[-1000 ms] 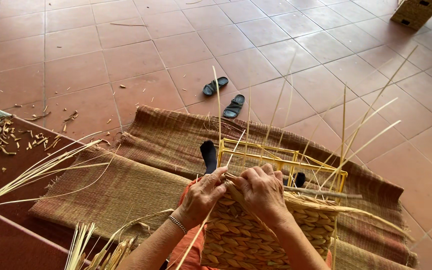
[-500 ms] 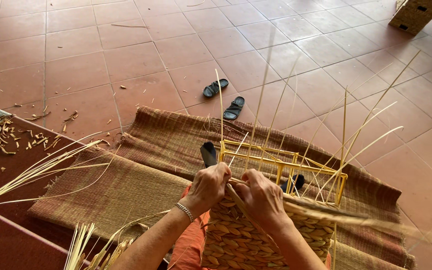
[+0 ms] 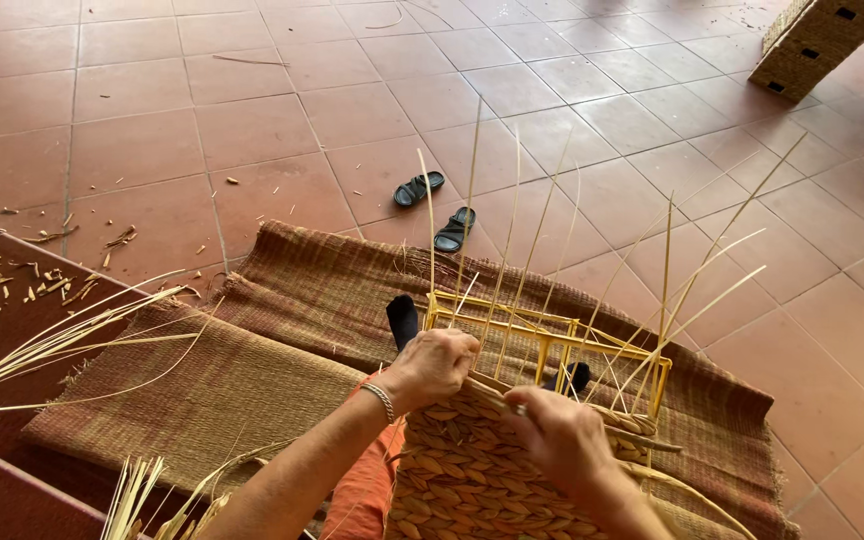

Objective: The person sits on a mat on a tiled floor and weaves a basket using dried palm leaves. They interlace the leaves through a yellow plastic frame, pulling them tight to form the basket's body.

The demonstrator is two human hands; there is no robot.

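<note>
Near the bottom centre, I see the half-woven tan straw basket on its yellow metal frame (image 3: 512,470) resting on the brown woven mat (image 3: 282,330); my left hand (image 3: 435,366) clenches its rim, my right hand (image 3: 562,440) pinches a strand there.

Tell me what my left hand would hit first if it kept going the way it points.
Probably the yellow frame with its upright straw strands, just beyond the left hand at the woven basket's edge; depth is unclear.

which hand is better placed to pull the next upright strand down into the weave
Probably the left hand: it grips the woven basket's top edge right beneath the upright strands; the right hand sits lower.
</note>
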